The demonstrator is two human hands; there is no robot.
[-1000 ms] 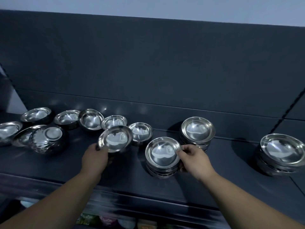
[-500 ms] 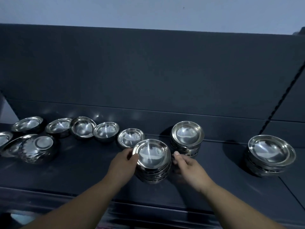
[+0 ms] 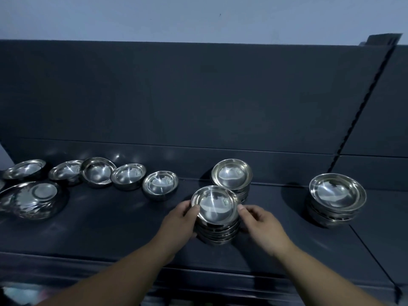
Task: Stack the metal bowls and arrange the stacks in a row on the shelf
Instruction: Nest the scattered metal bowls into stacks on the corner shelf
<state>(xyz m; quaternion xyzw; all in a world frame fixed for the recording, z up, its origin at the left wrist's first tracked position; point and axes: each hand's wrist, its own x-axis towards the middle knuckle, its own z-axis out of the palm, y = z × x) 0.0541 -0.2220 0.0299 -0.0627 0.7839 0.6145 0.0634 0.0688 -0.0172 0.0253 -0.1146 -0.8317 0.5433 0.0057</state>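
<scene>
The bowl [image 3: 215, 205] the left hand [image 3: 178, 219] carried now tops the stack [image 3: 217, 234] held between it and the right hand [image 3: 262, 226]

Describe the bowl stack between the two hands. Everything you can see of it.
The stack of metal bowls is shiny and looks like steel: several shallow round bowls nested upright, their rims banding its side; the count is unclear. The top bowl is empty and reflects light. It appears to stand on the dark shelf, just in front of a second bowl stack. The left hand grips its left side, thumb at the top rim; the right hand holds its right side likewise.
</scene>
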